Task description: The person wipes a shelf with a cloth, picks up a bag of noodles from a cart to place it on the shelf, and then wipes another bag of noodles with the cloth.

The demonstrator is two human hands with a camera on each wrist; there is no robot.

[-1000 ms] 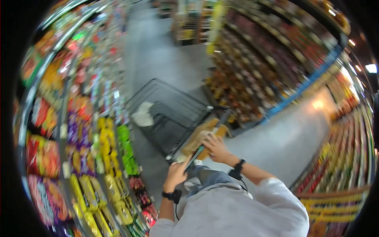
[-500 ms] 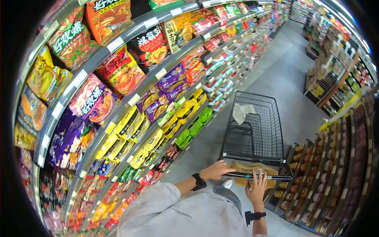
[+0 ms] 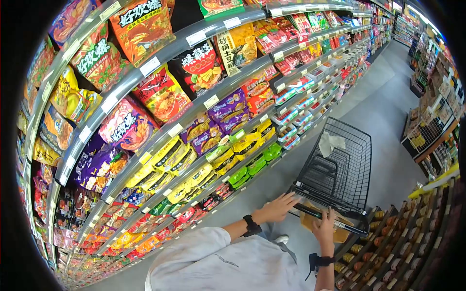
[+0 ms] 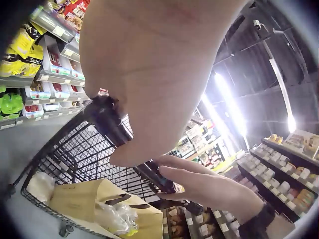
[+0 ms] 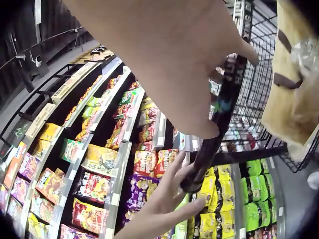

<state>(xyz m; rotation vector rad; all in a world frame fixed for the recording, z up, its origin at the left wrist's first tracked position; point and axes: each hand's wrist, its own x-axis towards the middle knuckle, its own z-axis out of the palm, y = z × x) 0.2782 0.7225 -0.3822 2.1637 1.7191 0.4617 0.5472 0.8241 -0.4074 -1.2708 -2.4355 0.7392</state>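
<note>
A black wire shopping cart (image 3: 324,193) stands in front of me, its dark handle (image 3: 350,227) slanting across. My left hand (image 3: 277,208) rests at the handle's left end, fingers extended. Farther right, my right hand (image 3: 324,227) rests over the bar; in the left wrist view its fingers (image 4: 184,172) lie fairly straight along one side, thumb on the other. Close to the handle is a brown paper bag (image 4: 75,199) with a clear plastic package (image 4: 117,216) in its mouth. A whitish crumpled item (image 3: 331,144) lies toward the cart's far end.
Shelves of packaged noodles (image 3: 141,131) run along the left, with yellow packets (image 3: 194,182) and green packets (image 3: 255,166) low down. Racks of jars (image 3: 383,242) stand close on the right. A grey aisle floor (image 3: 374,92) stretches ahead past a wooden display (image 3: 434,128).
The head view has swung from a blurred, tilted look to the left-hand shelves, so cart and hands now appear farther right. Both hands stay at the handle.
</note>
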